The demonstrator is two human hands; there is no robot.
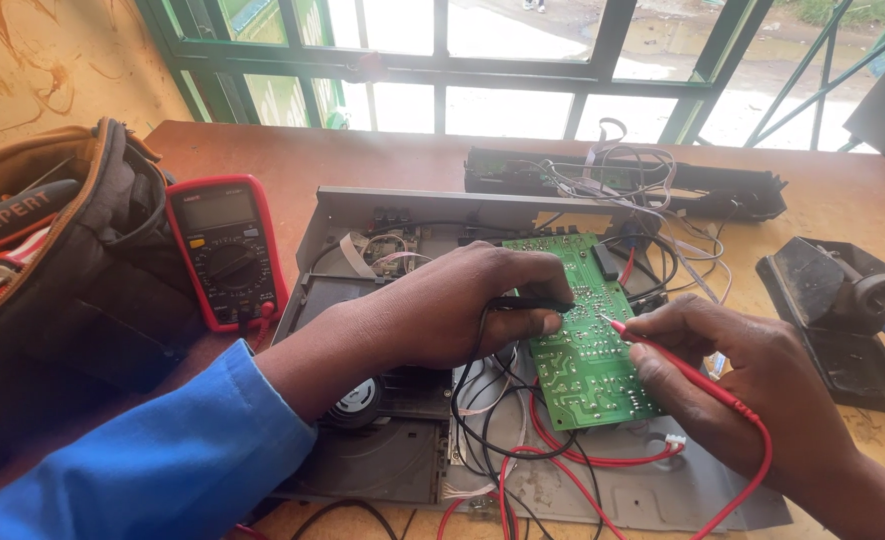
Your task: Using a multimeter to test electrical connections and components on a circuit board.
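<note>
A green circuit board lies solder side up over an opened grey metal chassis. My left hand grips a black test probe whose tip touches the board's left edge. My right hand holds a red test probe like a pen, its tip on the board's middle. Red and black leads trail from both probes toward the table's front. A red-cased multimeter leans to the left of the chassis.
A brown and black tool bag stands at the far left. A black front panel with loose wires lies behind the chassis. A soldering iron in its black stand sits at the right. Windows run along the table's far edge.
</note>
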